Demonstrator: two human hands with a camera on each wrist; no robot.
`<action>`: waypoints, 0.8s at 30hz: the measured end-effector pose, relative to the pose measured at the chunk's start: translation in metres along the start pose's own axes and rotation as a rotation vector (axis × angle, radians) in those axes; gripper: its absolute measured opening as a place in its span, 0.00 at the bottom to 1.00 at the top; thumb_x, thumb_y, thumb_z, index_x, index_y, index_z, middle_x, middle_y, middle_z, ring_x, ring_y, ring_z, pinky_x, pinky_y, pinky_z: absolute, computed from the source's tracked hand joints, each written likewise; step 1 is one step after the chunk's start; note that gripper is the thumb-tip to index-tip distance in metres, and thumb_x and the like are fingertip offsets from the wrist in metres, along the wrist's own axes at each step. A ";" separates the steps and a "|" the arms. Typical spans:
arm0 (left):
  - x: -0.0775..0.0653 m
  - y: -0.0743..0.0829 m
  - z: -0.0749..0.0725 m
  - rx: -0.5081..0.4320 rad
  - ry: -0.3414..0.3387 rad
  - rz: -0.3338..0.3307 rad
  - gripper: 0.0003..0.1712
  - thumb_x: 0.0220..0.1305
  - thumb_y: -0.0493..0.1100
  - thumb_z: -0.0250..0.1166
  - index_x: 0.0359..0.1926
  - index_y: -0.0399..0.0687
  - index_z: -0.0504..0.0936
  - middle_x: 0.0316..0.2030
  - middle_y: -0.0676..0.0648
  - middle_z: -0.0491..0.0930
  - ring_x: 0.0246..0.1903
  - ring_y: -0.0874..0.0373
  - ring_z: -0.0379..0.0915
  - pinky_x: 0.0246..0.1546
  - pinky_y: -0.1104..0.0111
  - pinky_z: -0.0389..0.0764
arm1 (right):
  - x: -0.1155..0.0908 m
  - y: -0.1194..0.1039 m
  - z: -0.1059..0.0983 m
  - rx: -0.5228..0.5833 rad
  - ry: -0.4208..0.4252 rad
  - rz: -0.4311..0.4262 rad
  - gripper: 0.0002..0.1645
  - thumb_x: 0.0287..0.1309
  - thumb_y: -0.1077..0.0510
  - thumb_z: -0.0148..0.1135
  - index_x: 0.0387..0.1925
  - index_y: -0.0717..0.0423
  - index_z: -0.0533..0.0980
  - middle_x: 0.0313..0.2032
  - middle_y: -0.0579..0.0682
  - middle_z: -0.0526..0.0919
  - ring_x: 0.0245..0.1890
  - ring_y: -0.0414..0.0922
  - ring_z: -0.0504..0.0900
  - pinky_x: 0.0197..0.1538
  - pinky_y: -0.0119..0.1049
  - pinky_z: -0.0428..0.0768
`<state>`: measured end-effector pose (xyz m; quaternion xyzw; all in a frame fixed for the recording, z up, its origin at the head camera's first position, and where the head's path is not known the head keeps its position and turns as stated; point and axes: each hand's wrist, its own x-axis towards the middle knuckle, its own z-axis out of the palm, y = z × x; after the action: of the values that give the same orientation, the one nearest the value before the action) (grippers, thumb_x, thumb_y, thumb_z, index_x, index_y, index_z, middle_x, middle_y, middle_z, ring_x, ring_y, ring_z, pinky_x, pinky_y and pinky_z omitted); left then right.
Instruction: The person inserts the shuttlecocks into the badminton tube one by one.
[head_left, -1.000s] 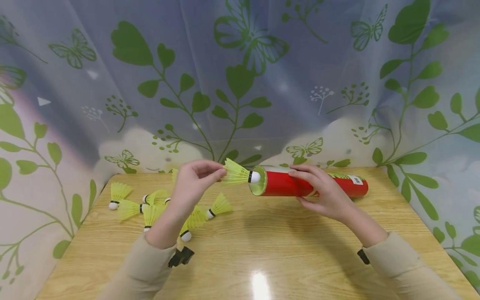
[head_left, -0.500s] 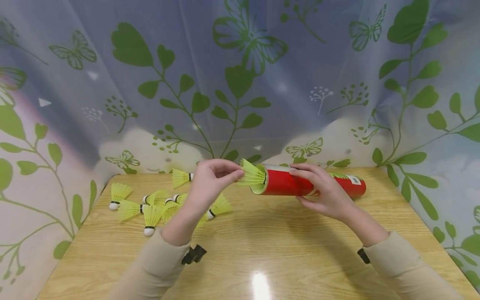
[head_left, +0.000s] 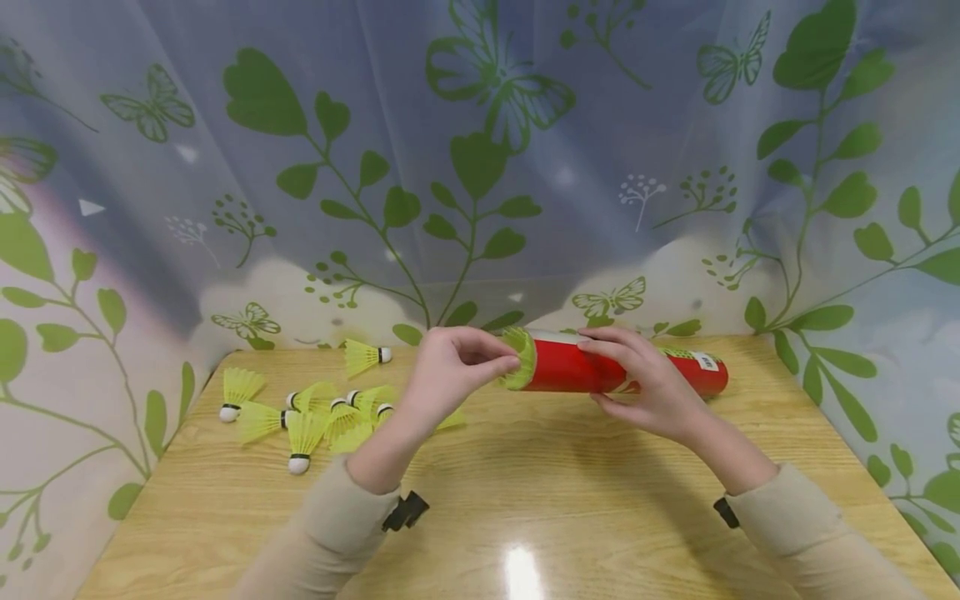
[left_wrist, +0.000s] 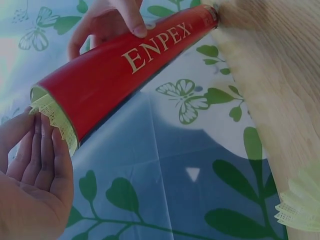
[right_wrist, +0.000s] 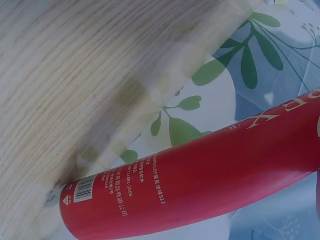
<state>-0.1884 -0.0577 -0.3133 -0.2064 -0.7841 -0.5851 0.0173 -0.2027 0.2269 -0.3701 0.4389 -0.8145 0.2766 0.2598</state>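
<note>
My right hand [head_left: 648, 383] grips a red shuttlecock tube [head_left: 558, 365] round its middle, thumb below and fingers over the top. The tube lies sideways with its mouth to the left; gold ENPEX lettering shows in the left wrist view. At that mouth, my left hand [head_left: 465, 367] pinches the skirt edge of a yellow shuttlecock [left_wrist: 54, 116] between thumb and forefinger. Most of this shuttlecock is inside the tube, its cork hidden, with only the frilled skirt rim poking out. In the right wrist view the tube's far end [right_wrist: 95, 210] shows a barcode.
Several yellow shuttlecocks with white corks lie on the wooden table [head_left: 592, 517] at the left, one shuttlecock [head_left: 300, 442] toward the front and another shuttlecock [head_left: 366, 357] near the back edge. A patterned curtain [head_left: 495, 233] hangs behind and beside the table.
My left hand has moved right, sliding the shuttlecock cork-first into the tube until only its skirt rim shows. My right hand and the tube have hardly moved.
</note>
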 end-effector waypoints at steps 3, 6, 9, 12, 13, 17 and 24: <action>0.001 0.001 0.004 0.008 -0.012 0.005 0.04 0.50 0.41 0.74 0.29 0.49 0.88 0.28 0.50 0.86 0.26 0.58 0.81 0.29 0.67 0.82 | 0.001 -0.001 0.000 0.001 -0.006 0.007 0.47 0.35 0.69 0.74 0.62 0.54 0.68 0.60 0.57 0.71 0.57 0.49 0.71 0.39 0.20 0.73; 0.002 0.002 0.006 0.013 -0.018 0.015 0.04 0.49 0.41 0.74 0.29 0.49 0.88 0.28 0.49 0.86 0.25 0.60 0.81 0.28 0.67 0.82 | 0.001 -0.002 0.000 0.004 -0.004 0.007 0.47 0.35 0.69 0.74 0.62 0.54 0.68 0.60 0.57 0.71 0.58 0.49 0.71 0.37 0.20 0.74; 0.002 0.004 0.008 0.009 -0.019 0.020 0.04 0.49 0.40 0.74 0.29 0.48 0.88 0.28 0.49 0.86 0.25 0.60 0.81 0.28 0.67 0.82 | 0.001 -0.002 0.000 -0.001 0.003 0.000 0.46 0.35 0.69 0.73 0.62 0.55 0.68 0.60 0.56 0.71 0.56 0.48 0.72 0.37 0.19 0.73; 0.002 0.006 0.010 0.008 -0.025 0.022 0.04 0.50 0.39 0.74 0.29 0.47 0.88 0.29 0.48 0.86 0.25 0.61 0.81 0.28 0.68 0.82 | 0.001 -0.001 -0.001 -0.004 0.011 -0.006 0.47 0.34 0.69 0.73 0.62 0.56 0.69 0.60 0.56 0.72 0.54 0.47 0.73 0.44 0.18 0.73; 0.002 0.006 0.010 0.006 -0.026 0.023 0.04 0.50 0.39 0.74 0.30 0.47 0.88 0.29 0.48 0.86 0.25 0.61 0.81 0.28 0.68 0.82 | 0.001 -0.001 -0.001 -0.004 0.014 -0.007 0.47 0.34 0.69 0.74 0.62 0.56 0.69 0.59 0.56 0.72 0.54 0.47 0.73 0.45 0.17 0.73; 0.002 0.006 0.011 0.002 -0.031 0.025 0.04 0.50 0.39 0.74 0.30 0.46 0.88 0.29 0.48 0.86 0.25 0.61 0.81 0.28 0.68 0.82 | 0.000 -0.001 -0.001 0.001 0.014 -0.010 0.47 0.33 0.70 0.74 0.62 0.56 0.69 0.59 0.56 0.72 0.55 0.48 0.73 0.51 0.17 0.72; 0.001 0.004 0.009 0.002 -0.051 0.010 0.04 0.51 0.40 0.73 0.31 0.48 0.88 0.29 0.50 0.87 0.27 0.61 0.81 0.29 0.67 0.82 | 0.000 -0.001 -0.001 -0.021 0.010 0.001 0.48 0.33 0.69 0.74 0.62 0.55 0.69 0.60 0.55 0.71 0.55 0.47 0.72 0.45 0.17 0.74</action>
<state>-0.1861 -0.0477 -0.3120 -0.2250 -0.7840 -0.5786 0.0003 -0.2020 0.2275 -0.3695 0.4341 -0.8163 0.2704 0.2684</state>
